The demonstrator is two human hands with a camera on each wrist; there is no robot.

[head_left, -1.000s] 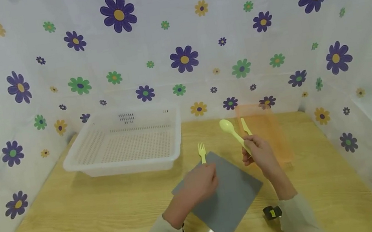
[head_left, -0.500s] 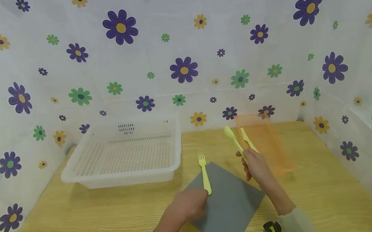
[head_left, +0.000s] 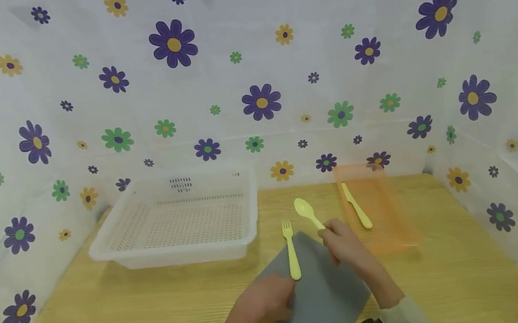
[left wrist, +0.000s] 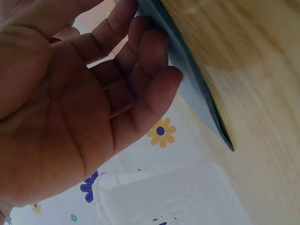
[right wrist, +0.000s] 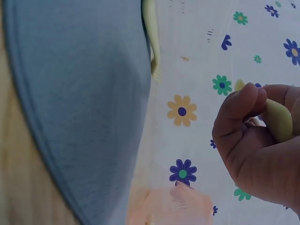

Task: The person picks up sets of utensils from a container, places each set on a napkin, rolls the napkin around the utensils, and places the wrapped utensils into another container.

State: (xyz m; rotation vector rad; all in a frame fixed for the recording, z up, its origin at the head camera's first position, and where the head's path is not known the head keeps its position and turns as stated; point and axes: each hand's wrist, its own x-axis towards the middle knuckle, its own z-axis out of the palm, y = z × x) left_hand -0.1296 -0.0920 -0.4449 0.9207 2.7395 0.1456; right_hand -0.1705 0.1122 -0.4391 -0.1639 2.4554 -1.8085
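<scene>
A yellow plastic fork (head_left: 293, 256) lies on the grey square cloth (head_left: 325, 301), tines pointing away past the cloth's far corner. Just left of the fork's handle end is my left hand (head_left: 269, 299), low over the cloth. In the left wrist view its fingers (left wrist: 140, 93) are loosely bent beside the cloth's edge, with nothing in the palm. My right hand (head_left: 345, 244) grips a yellow spoon (head_left: 304, 209) by its handle, bowl pointing up and left, above the cloth's right side. The handle end (right wrist: 277, 121) shows inside that hand in the right wrist view.
Behind on the right, an orange tray (head_left: 387, 209) has a yellow knife (head_left: 357, 207) in it. A white perforated basket (head_left: 177, 254) stands at the back left. Flower-patterned sheeting (head_left: 222, 78) encloses the wooden table (head_left: 112, 320) at the back and sides.
My left hand has let go of the fork, which now lies on the cloth. My right hand has carried the spoon leftward, away from the orange tray and toward the fork.
</scene>
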